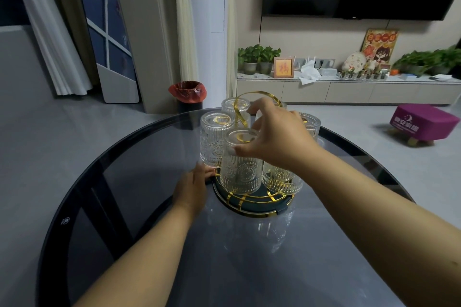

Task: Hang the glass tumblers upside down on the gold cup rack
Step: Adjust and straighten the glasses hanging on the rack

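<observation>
Tumblers on a gold cup rack point(259, 198) near the centre of a round dark glass worktop point(129, 162), all inverted, bases up. Nearest tumbler point(240, 164) at six o'clock of the rack, gold peg tip visible through its base. Second tumbler point(215, 138) at nine o'clock, just beside the first. Third tumbler point(234, 109) at twelve o'clock, behind the looped gold handle point(245, 107). Fourth tumbler point(310, 123) at two o'clock, largely hidden by the wrist. Fifth tumbler point(283, 180) at four o'clock, low, under the forearm. Right hand point(277, 137) over the rack's middle, fingers spread and half curled: thumb tip against the upper side of the nearest tumbler, index fingertip near the handle loop; whether anything is truly gripped, cannot tell. Left hand point(193, 185) flat and open at nine o'clock of the rack, fingertips touching the dark round base rim, holding nothing. Reflections of the glasses on the worktop at six o'clock. Red-lined bin point(187, 92) on the floor at twelve o'clock beyond the worktop edge; purple stool point(421, 121) at two o'clock.
</observation>
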Available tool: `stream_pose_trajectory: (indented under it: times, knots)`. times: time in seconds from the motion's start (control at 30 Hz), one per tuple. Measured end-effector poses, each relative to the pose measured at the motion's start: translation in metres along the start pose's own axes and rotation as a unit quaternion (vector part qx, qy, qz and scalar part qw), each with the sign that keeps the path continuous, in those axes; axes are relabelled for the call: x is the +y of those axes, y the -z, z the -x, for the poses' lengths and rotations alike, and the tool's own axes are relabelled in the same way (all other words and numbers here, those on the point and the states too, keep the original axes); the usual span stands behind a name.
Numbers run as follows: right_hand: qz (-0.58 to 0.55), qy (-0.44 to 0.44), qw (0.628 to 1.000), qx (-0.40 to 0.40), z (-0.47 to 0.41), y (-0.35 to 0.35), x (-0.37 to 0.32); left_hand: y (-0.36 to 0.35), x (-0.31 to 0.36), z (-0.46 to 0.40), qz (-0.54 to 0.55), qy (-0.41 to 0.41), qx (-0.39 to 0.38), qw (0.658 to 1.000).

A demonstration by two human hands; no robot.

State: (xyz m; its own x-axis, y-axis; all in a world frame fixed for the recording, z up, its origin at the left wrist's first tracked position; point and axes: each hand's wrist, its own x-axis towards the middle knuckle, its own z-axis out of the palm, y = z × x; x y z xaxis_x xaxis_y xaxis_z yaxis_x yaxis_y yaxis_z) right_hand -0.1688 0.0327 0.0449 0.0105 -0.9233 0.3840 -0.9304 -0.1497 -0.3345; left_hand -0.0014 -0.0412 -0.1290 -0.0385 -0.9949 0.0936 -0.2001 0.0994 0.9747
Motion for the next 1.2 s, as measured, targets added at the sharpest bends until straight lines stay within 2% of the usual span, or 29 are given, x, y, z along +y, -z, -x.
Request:
stream_pose_trajectory:
  times: [0.63, 0.93, 1.07, 1.2]
  knots:
    - [0.012, 0.010, 1.000, -0.007, 0.009, 0.004, -0.008, 0.000, 0.004, 0.004, -0.023, -0.012, 0.004, 1.000]
    - [0.018, 0.007, 0.999, -0.026, 0.010, 0.007, -0.010, -0.001, 0.002, 0.002, 0.002, -0.004, 0.009, 1.000]
    - [-0.055, -0.009, 0.998, -0.027, 0.012, 0.018, -0.008, 0.000, 0.002, 0.003, -0.003, -0.003, 0.003, 1.000]
    - [-0.115, -0.031, 0.993, 0.015, 0.016, 0.038, 0.002, -0.001, 0.005, 0.005, -0.013, -0.006, 0.016, 1.000]
